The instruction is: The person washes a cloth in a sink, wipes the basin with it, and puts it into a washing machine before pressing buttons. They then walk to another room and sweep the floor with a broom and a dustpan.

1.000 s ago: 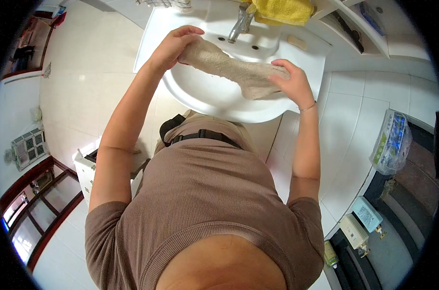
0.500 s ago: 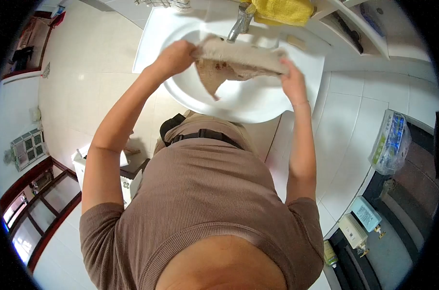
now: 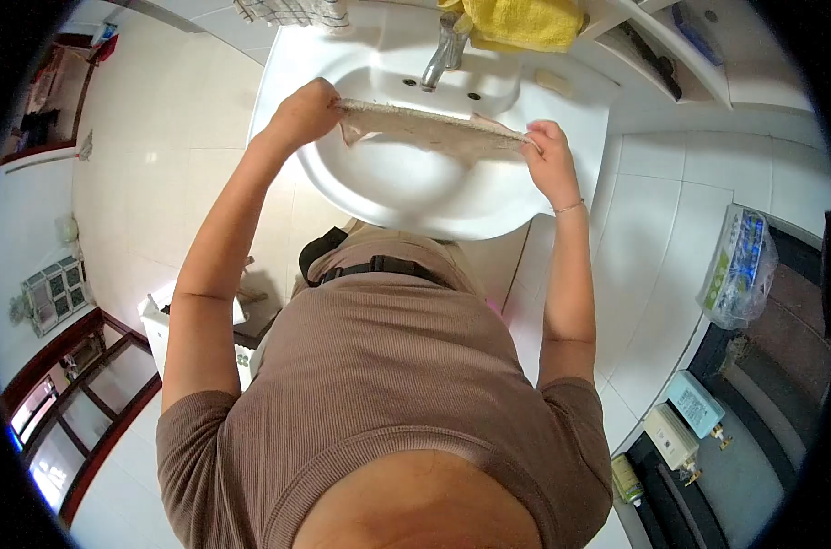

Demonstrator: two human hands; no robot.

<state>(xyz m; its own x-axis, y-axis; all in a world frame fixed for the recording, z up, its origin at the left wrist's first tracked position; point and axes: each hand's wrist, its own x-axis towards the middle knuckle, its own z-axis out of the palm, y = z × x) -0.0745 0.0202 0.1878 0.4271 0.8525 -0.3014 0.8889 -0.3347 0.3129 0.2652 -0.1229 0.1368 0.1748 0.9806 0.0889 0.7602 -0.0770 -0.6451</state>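
Note:
A beige-grey cloth (image 3: pixel 434 129) is stretched taut across the white sink (image 3: pixel 379 194), its lower part hanging over the basin. At the cloth's left end, my left hand (image 3: pixel 307 113) is closed on a corner. My right hand (image 3: pixel 552 161) pinches the opposite end near the basin's right side. Just beyond the cloth stands the metal faucet (image 3: pixel 445 53); whether water runs cannot be seen. Two dark drain holes show on the basin's back wall.
Behind the faucet hangs a yellow towel (image 3: pixel 525 22). A pale bar of soap (image 3: pixel 553 82) lies on the sink's right rim. A checked cloth (image 3: pixel 296 13) is at the back left. Pump bottles (image 3: pixel 695 404) stand on the right, near a plastic-wrapped pack (image 3: pixel 737 265).
The cloth has been pulled straighter and its brown-spotted hanging flap is out of sight. My left hand has shifted left and slightly down. Both hands still hold the cloth.

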